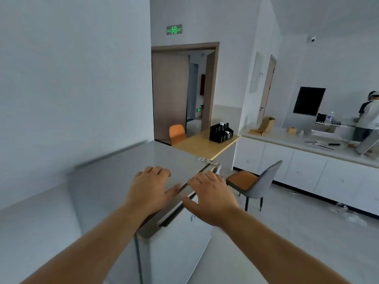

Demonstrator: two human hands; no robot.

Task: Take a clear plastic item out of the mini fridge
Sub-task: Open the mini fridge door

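Observation:
A grey mini fridge (114, 181) stands right below me, seen from above. Its door (176, 251) faces right, with a dark recessed handle (169, 219) along its top edge and a narrow gap showing between door and body. My left hand (149, 191) lies flat on the fridge top, fingers apart. My right hand (211, 198) rests on the door's top edge with fingers spread and the thumb at the gap. The fridge's inside is hidden, and no clear plastic item is in view.
A metal hinge (205, 160) sits at the fridge's far corner. Beyond are a wooden table (196, 147) with a black organiser (220, 133), two orange-seated chairs (252, 183), and a white counter (307, 148) where a person (367, 117) stands. An open doorway (192, 95) lies ahead.

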